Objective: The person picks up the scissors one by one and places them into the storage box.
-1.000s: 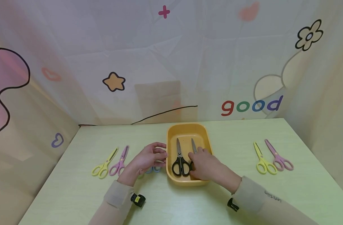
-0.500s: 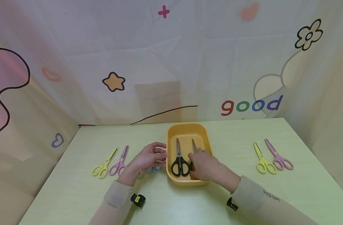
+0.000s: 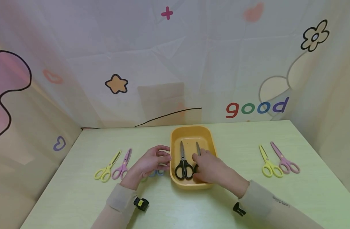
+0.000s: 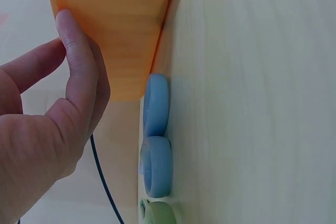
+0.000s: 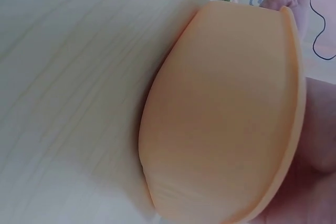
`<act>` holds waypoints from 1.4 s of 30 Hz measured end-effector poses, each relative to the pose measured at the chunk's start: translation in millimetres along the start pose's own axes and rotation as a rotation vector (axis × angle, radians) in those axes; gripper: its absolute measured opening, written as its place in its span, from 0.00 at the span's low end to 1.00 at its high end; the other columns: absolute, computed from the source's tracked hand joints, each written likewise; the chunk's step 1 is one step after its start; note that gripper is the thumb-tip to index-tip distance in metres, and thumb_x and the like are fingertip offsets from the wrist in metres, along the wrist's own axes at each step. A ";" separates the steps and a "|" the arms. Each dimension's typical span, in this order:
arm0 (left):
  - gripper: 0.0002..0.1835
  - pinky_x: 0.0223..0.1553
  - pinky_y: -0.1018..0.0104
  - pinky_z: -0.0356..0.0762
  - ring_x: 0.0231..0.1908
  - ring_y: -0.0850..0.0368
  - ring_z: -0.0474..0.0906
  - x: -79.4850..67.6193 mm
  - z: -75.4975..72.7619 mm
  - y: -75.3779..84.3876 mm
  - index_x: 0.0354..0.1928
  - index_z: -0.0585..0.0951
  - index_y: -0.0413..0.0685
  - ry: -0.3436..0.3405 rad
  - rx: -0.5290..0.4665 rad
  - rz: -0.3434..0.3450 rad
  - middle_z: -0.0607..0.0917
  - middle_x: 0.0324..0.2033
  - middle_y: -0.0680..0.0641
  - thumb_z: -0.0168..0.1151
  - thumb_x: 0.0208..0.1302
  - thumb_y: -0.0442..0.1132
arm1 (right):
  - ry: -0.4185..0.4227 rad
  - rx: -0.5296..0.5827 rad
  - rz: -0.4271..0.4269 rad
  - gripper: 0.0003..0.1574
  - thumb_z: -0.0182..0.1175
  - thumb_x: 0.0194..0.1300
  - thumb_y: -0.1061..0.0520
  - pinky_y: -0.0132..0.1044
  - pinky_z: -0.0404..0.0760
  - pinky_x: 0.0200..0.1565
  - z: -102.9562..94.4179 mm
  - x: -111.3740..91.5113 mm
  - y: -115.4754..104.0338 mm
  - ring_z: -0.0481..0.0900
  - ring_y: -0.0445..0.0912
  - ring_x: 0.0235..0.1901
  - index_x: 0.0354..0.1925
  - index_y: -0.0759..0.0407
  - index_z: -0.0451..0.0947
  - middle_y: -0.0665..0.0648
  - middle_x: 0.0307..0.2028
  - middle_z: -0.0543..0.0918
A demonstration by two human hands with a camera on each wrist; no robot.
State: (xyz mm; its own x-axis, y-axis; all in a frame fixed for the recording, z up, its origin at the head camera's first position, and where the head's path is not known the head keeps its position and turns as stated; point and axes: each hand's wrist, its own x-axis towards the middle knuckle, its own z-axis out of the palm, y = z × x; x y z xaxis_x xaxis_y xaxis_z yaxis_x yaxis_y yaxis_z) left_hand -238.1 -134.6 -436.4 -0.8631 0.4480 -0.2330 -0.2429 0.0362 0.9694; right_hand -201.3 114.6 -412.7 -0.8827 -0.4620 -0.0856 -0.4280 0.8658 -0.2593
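Note:
A yellow plastic tray (image 3: 191, 186) stands mid-table. Inside it, black-handled scissors (image 3: 182, 156) lie on the left, blades pointing away from me. To their right my right hand (image 3: 209, 167) reaches in over the near right rim and grips a second pair of black-handled scissors (image 3: 198, 146); its handle is mostly hidden under the fingers. My left hand (image 3: 152, 160) rests its straight fingers on the tray's left side; in the left wrist view a fingertip (image 4: 66, 18) sits at the rim. The right wrist view mainly shows the tray's outer wall (image 5: 220, 114).
Yellow scissors (image 3: 107, 167) and purple scissors (image 3: 123, 165) lie left of my left hand. Blue scissors (image 4: 157, 166) and a green handle (image 4: 161, 213) are close under it. Another yellow pair (image 3: 267, 163) and purple pair (image 3: 285, 160) lie at the right. A printed curtain (image 3: 175, 63) hangs behind.
The scissors under my right hand have shifted very slightly toward me and to the right. My left hand and the tray stay where they were.

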 end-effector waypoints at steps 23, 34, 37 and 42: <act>0.24 0.40 0.61 0.87 0.35 0.54 0.82 0.7 -0.4 -2.3 0.67 0.64 0.30 0.011 -0.001 -0.004 0.79 0.43 0.40 0.57 0.74 0.27 | 0.477 0.136 -0.067 0.07 0.71 0.64 0.57 0.41 0.83 0.37 -13.3 -28.0 36.1 0.79 0.48 0.37 0.39 0.55 0.82 0.52 0.37 0.80; 0.25 0.40 0.61 0.87 0.35 0.54 0.82 1.2 -0.3 -1.0 0.68 0.64 0.30 0.002 0.007 0.002 0.79 0.44 0.39 0.58 0.74 0.28 | 0.458 0.132 0.032 0.06 0.69 0.65 0.59 0.44 0.82 0.36 -14.0 -43.0 72.7 0.76 0.49 0.35 0.39 0.56 0.81 0.54 0.36 0.78; 0.25 0.41 0.60 0.87 0.35 0.54 0.82 1.3 -0.4 -1.3 0.68 0.64 0.30 0.005 0.011 0.000 0.79 0.45 0.38 0.58 0.74 0.28 | 0.439 0.121 0.053 0.06 0.69 0.65 0.59 0.45 0.81 0.36 -14.5 -47.4 82.3 0.76 0.49 0.34 0.38 0.56 0.80 0.54 0.36 0.78; 0.24 0.42 0.59 0.87 0.35 0.54 0.82 1.6 -0.6 -2.5 0.67 0.64 0.30 0.012 0.018 0.000 0.79 0.45 0.37 0.58 0.74 0.28 | 0.411 0.117 0.080 0.06 0.69 0.65 0.59 0.48 0.82 0.37 -14.3 -54.9 96.7 0.77 0.50 0.34 0.37 0.57 0.80 0.57 0.37 0.79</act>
State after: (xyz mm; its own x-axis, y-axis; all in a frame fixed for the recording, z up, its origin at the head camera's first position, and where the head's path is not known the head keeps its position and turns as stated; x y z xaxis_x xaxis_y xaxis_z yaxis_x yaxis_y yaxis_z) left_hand -239.2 -134.6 -439.3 -0.8682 0.4376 -0.2338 -0.2348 0.0526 0.9706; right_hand -197.1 226.5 -419.4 -0.9263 -0.2583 0.2745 -0.3508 0.8571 -0.3772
